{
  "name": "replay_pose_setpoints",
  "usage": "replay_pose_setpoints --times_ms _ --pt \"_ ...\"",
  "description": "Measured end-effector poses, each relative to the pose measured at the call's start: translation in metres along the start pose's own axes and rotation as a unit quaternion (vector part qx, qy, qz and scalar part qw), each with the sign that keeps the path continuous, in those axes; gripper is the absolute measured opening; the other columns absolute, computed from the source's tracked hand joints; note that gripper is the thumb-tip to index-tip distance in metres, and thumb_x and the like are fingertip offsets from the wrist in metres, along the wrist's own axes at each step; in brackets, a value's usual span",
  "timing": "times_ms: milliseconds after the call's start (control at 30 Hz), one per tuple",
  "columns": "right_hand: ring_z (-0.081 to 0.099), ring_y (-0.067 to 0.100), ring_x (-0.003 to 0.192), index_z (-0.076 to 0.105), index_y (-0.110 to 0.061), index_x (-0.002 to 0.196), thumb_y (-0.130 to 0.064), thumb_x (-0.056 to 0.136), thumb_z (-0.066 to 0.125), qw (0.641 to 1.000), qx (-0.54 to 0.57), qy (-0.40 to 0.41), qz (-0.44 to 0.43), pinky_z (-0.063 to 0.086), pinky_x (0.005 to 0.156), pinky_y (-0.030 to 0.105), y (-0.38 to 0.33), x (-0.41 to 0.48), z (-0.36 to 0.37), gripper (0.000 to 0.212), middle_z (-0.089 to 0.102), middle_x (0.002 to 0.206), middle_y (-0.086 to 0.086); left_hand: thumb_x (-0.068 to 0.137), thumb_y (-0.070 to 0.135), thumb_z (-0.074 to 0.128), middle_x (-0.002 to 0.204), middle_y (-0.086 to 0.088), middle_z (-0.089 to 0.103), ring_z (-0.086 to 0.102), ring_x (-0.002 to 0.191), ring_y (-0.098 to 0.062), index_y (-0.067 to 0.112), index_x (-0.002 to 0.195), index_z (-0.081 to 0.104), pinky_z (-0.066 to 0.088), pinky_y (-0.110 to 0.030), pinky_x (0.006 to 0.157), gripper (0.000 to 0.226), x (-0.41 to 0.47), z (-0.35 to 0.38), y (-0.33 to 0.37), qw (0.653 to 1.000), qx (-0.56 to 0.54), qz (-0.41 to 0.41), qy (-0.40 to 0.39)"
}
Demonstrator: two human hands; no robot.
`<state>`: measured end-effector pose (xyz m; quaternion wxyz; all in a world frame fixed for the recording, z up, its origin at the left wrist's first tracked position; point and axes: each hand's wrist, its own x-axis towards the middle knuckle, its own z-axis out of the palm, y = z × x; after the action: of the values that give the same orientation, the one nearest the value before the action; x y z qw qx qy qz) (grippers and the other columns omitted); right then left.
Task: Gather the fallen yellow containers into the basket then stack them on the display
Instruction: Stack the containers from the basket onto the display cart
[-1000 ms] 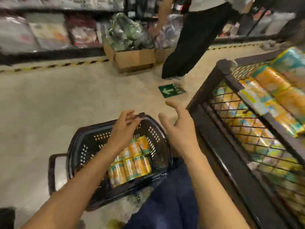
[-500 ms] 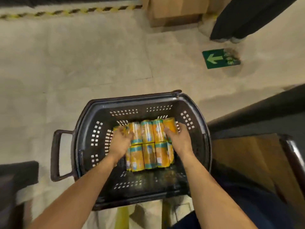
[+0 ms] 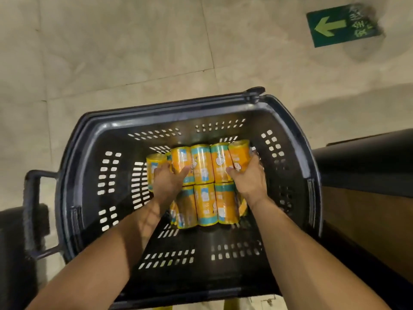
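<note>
Though the labels face up, the print on the yellow containers (image 3: 202, 168) is too small & blurred to read. Each can is orange-yellow w/ teal bands at both ends and a white cartoon figure on a pale panel; no brand name is legible. They lie on their sides on the btm of the black basket (image 3: 73, 175), packed side by side in two rows, toward its far side. The only other writing is on the green floor sign (image 3: 342, 25) at top right: a pale arrow pointing left, w/ a few smeared characters beside it that I can't read.

The left hand (image 3: 166, 182) grips at the left end of the far row, thumb splayed across one can, fingers curled down among the end cans w/ the tips hidden. The right hand (image 3: 249, 177) grips the right-end can of the far row, which tilts up; its thumb is on the neighbouring can & its fingers wrap the far side.

Hidden/cut off: both hands & wrists cover the ends of the near row, so the count there is unsure. The basket's side handle (image 3: 33, 215) at left is blurred. A dark fixture (image 3: 366, 162) at right runs out of frame; can't tell what it is. The floor (image 3: 111, 52) is beige tile.
</note>
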<state>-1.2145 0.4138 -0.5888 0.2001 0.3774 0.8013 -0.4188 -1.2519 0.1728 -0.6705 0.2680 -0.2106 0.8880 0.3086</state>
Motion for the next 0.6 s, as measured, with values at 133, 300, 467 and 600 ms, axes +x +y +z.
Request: replay_pose_setpoints --times_ms 133,300,467,600 --pt "0.042 0.036 0.138 0.041 -0.015 0.15 -0.043 0.082 0.082 0.994 -0.099 0.053 -0.002 0.038 0.116 0.049 0.003 0.005 0.009 0.084 0.045 0.146 0.014 0.059 0.102 0.056 0.104 0.006 0.068 0.066 0.097 -0.018 0.029 0.108 0.062 0.058 -0.049 0.086 0.089 0.007 0.02 -0.005 0.999 -0.011 -0.006 0.042" --pt "0.051 0.033 0.128 0.047 -0.02 0.133 -0.043 0.083 0.083 0.98 -0.155 0.123 -0.025 0.048 0.103 0.048 0.002 0.0 0.017 0.066 0.052 0.136 0.012 0.063 0.088 0.074 0.095 0.006 0.076 0.074 0.085 -0.009 0.025 0.099 0.071 0.063 -0.041 0.078 0.073 0.012 0.025 -0.008 0.996 -0.078 -0.012 0.03" --pt "0.062 0.033 0.119 0.029 -0.013 0.144 -0.036 0.084 0.084 0.992 -0.069 0.102 -0.008 0.054 0.097 0.049 0.002 0.0 0.018 0.085 0.061 0.13 0.013 0.077 0.061 0.082 0.104 0.006 0.069 0.066 0.089 -0.014 0.016 0.118 0.052 0.051 -0.033 0.078 0.068 -0.015 0.011 0.018 0.994 -0.1 -0.019 0.029" --pt "0.047 0.032 0.134 0.051 -0.018 0.135 -0.056 0.079 0.081 0.991 -0.105 0.083 -0.023 0.046 0.105 0.051 0.007 0.002 0.009 0.074 0.051 0.136 0.01 0.085 0.044 0.082 0.094 0.01 0.062 0.06 0.08 -0.004 0.016 0.117 0.045 0.047 -0.018 0.065 0.056 -0.026 0.003 0.028 0.991 -0.133 -0.024 0.021"
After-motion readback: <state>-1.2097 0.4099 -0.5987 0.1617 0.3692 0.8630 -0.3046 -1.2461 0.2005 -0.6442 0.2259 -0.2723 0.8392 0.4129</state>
